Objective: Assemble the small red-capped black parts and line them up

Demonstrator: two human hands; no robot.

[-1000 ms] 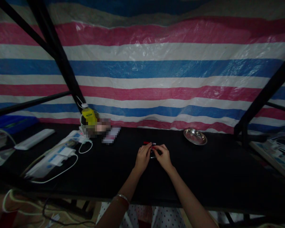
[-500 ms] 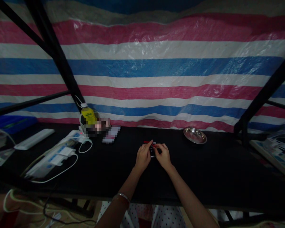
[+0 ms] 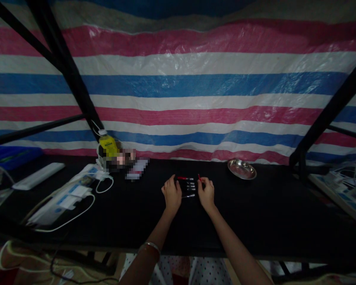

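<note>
Between my two hands, several slim pen-like sticks with shiny, silvery ends lie side by side on the black tabletop (image 3: 264,213). The farthest is a red stick (image 3: 182,178); a clear-looking stick (image 3: 189,195) is nearest me, and the dark ones between them barely stand out. My left hand (image 3: 172,194) rests at their left ends, fingers apart and index finger stretched forward, with nothing visible in it. Just right of the row, my right hand (image 3: 206,194) pinches a small red piece (image 3: 199,177) that pokes up from the fingertips; its lower part is hidden.
A round metal dish (image 3: 242,169) sits at the back right. To the left are a pixelated phone-like slab (image 3: 138,169), a yellow bottle (image 3: 108,143), and a white power strip (image 3: 62,196) with cables. Black frame bars (image 3: 77,87) rise before a striped tarp (image 3: 195,85).
My hands have moved apart, left hand leftward and right hand slightly rightward, uncovering the row of sticks. The red piece in my right hand now points upward, clear of the row.
</note>
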